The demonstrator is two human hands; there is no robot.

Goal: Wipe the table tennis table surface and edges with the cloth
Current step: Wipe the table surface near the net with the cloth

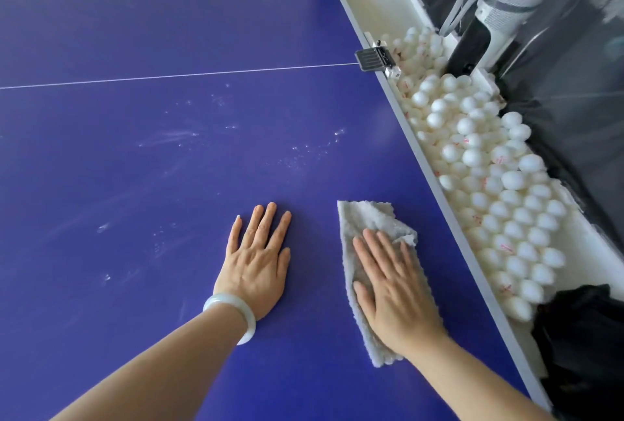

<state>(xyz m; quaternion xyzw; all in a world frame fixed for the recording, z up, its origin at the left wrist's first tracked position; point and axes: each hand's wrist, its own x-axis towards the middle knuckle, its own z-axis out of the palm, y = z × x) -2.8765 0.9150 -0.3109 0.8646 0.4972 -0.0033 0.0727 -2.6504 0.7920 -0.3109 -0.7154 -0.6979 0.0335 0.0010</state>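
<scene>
Cloth (366, 216) lies flat on table (135, 157) near its right edge (472, 252) | right hand (393, 285) presses it, fingers straight | left hand (258, 262) rests flat, holds nothing | tip: press down, slide long rows over white marks (182, 137), then edge

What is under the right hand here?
The grey cloth, pressed flat on the blue table by the right hand. The table surface beneath the cloth is covered and cannot be seen.

Fluffy grey cloth (371, 225) lies flat on smudged blue table (169, 150) near its edge
</scene>
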